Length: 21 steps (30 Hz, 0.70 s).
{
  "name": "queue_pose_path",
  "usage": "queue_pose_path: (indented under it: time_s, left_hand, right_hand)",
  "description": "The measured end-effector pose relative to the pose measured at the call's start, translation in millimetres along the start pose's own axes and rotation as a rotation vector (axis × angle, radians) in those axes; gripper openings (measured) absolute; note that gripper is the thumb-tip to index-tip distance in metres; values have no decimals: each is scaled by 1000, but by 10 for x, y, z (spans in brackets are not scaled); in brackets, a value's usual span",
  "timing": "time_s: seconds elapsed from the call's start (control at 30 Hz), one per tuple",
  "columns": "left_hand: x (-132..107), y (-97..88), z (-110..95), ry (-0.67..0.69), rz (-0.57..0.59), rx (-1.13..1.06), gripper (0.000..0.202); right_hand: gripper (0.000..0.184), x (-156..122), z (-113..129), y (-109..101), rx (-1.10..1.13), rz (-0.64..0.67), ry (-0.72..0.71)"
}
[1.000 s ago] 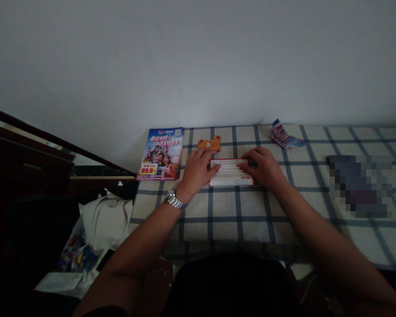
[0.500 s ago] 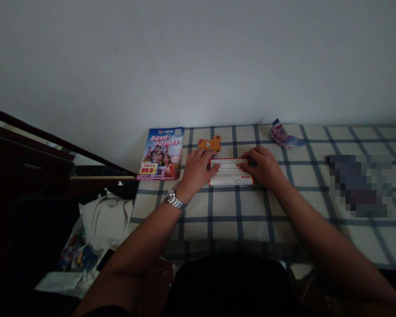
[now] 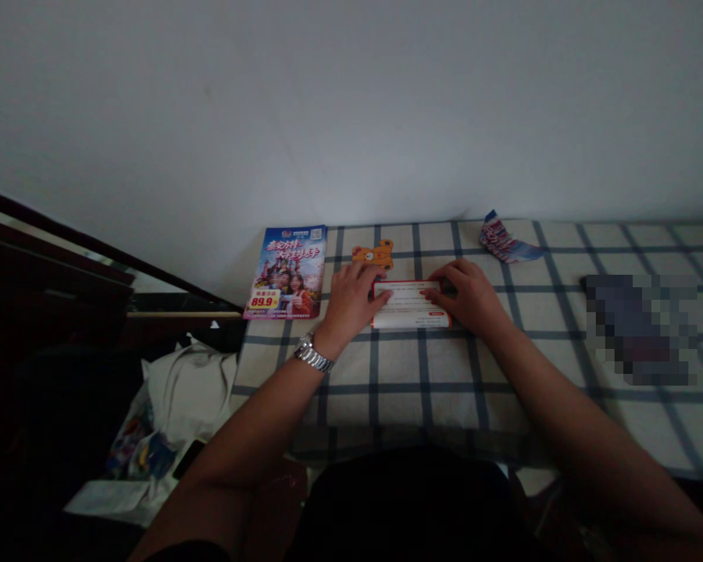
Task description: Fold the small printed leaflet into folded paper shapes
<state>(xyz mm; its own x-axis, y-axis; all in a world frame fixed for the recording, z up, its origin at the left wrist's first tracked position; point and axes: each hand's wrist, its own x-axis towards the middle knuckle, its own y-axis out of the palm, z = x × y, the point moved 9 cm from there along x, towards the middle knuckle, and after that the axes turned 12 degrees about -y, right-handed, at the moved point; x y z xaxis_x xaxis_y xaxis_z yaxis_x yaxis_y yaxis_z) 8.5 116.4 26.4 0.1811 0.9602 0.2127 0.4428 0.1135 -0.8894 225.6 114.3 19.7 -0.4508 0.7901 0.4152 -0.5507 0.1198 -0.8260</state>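
A folded paper leaflet (image 3: 411, 304), white with red edges and small print, lies on the checked tablecloth (image 3: 398, 382). My left hand (image 3: 355, 300) grips its left end, thumb on top and fingers at the far edge. At the right end, my right hand (image 3: 465, 297) holds it the same way, thumb and fingers bent over the paper. A silver watch (image 3: 315, 353) is on my left wrist. Just beyond the left fingers lies an orange bear cutout (image 3: 373, 254), its lower part close to the hand.
Left of my hands lies a colourful printed flyer (image 3: 285, 273) marked 89.9. A crumpled piece of printed paper (image 3: 507, 240) rests near the wall at right. Farther right is a blurred dark object (image 3: 638, 332). Bags (image 3: 190, 390) stand below the table's left edge.
Almost nothing differs. Both hands stay on the leaflet in the same place, and the view has shifted very slightly.
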Motion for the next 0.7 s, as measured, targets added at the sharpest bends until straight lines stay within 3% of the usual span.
queue_pose_path:
  time_s: [0.27, 0.7]
  left_hand:
    - [-12, 8, -81, 103, 20, -77, 16]
    - [-26, -97, -258, 285, 124, -60, 22]
  right_hand:
    - [19, -7, 21, 22, 7, -7, -27]
    - [15, -2, 13, 34, 2, -18, -72]
